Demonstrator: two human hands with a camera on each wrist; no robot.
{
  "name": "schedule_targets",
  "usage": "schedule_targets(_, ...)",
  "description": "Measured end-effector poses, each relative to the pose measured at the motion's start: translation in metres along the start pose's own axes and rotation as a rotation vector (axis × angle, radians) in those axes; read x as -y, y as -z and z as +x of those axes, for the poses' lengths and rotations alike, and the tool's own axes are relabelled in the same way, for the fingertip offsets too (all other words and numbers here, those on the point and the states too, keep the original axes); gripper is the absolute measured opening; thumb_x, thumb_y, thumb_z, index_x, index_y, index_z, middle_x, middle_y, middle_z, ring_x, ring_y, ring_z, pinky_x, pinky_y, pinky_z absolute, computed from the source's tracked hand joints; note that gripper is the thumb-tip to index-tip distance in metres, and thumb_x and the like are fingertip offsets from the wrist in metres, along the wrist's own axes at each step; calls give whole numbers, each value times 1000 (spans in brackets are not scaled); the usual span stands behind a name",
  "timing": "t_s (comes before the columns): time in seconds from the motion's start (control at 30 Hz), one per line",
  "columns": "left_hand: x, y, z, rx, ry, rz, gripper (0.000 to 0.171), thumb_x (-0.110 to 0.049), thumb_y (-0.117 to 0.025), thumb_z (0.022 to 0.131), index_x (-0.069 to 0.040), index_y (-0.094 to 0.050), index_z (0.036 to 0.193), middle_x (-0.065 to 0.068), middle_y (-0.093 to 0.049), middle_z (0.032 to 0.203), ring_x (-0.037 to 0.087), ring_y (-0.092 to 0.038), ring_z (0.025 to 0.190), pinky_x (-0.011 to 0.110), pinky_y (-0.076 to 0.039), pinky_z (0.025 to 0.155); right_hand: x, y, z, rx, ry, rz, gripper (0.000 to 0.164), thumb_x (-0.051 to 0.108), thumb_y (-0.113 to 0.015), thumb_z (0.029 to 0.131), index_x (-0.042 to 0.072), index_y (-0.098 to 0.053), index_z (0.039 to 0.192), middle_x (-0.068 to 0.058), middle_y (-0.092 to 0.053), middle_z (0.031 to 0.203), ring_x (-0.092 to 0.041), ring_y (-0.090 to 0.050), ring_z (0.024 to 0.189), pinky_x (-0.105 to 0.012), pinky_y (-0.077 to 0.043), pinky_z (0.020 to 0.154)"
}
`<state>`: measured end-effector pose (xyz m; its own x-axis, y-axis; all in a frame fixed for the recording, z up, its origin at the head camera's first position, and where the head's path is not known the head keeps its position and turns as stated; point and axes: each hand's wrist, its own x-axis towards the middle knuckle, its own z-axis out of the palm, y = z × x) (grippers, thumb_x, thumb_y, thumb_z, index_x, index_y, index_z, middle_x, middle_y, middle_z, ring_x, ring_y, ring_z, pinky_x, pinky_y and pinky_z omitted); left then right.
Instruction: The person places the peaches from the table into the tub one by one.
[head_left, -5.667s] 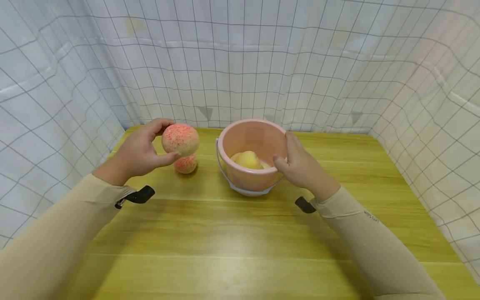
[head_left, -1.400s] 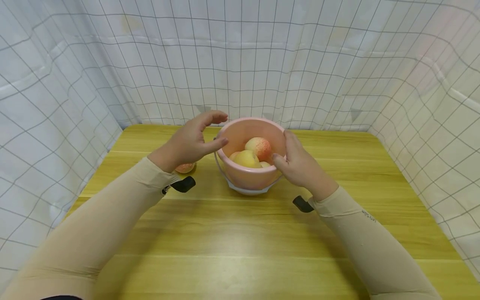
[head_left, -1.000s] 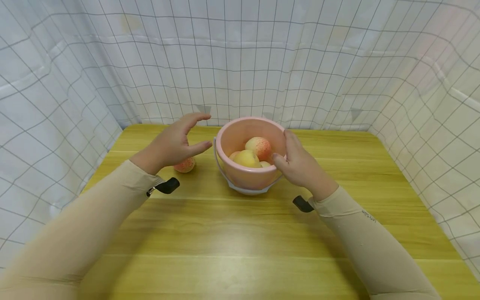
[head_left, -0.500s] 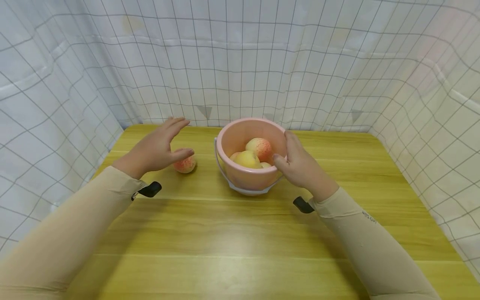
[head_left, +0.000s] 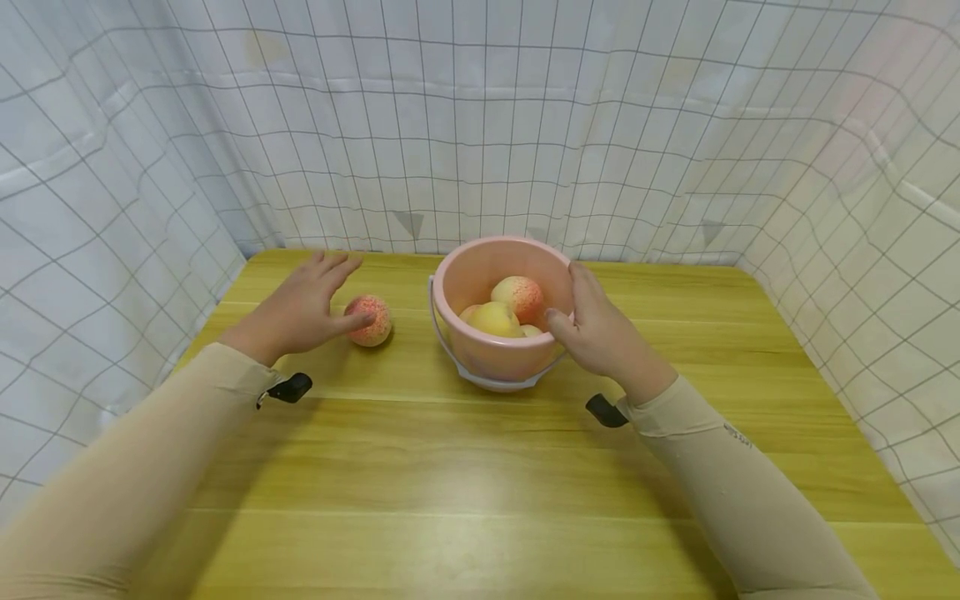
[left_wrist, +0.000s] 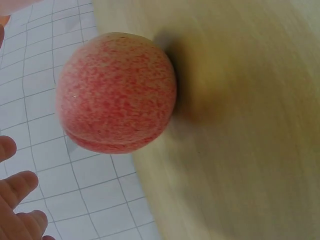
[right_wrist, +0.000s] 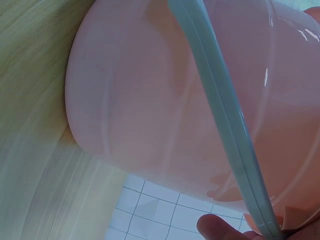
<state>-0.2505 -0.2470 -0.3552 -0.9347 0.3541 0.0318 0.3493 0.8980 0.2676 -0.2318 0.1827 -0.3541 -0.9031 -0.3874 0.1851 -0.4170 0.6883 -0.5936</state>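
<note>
A speckled pink peach (head_left: 377, 327) lies on the table at the left. Beside it is my left hand (head_left: 296, 310), fingers spread and the thumb passing in front of the fruit in the head view. In the left wrist view the peach (left_wrist: 117, 95) stands apart from the fingertips (left_wrist: 22, 186). My right hand (head_left: 606, 335) grips the rim of a pink bucket (head_left: 495, 360), thumb over the inner side. Inside the bucket are a red-and-cream peach (head_left: 521, 293), a yellow fruit (head_left: 493, 318) and other fruit partly hidden.
The bucket's pale handle (right_wrist: 220, 105) hangs down its near side. The wooden table (head_left: 465, 467) reaches toward me in front of the bucket. White gridded curtains (head_left: 480, 125) enclose the table at the back and both sides.
A peach earlier held in my left hand is now in the bucket. That hand has since moved left, away from the bucket, and down beside the remaining peach. My right hand stays on the rim.
</note>
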Motion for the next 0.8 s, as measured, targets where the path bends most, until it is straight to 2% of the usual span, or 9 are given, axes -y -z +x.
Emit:
schedule_targets(0.4, 8, -17, -4, 45, 28, 15, 94, -55, -66, 99, -4, -25, 167, 31, -20, 170, 63, -6, 155, 70, -9, 126, 0, 0, 0, 1, -5, 3, 84, 37, -47, 102, 0, -8, 167, -21, -21, 170, -36, -37, 151, -58, -34, 123)
schedule_targets(0.8, 9, -31, -5, 84, 31, -4, 96, -60, -66, 97, -2, -29, 165, 34, -26, 167, 65, -11, 153, 72, -12, 125, 0, 0, -1, -2, 2, 0, 84, 36, -47, 102, -1, -9, 167, -22, -22, 170, -37, -37, 151, -59, -34, 123)
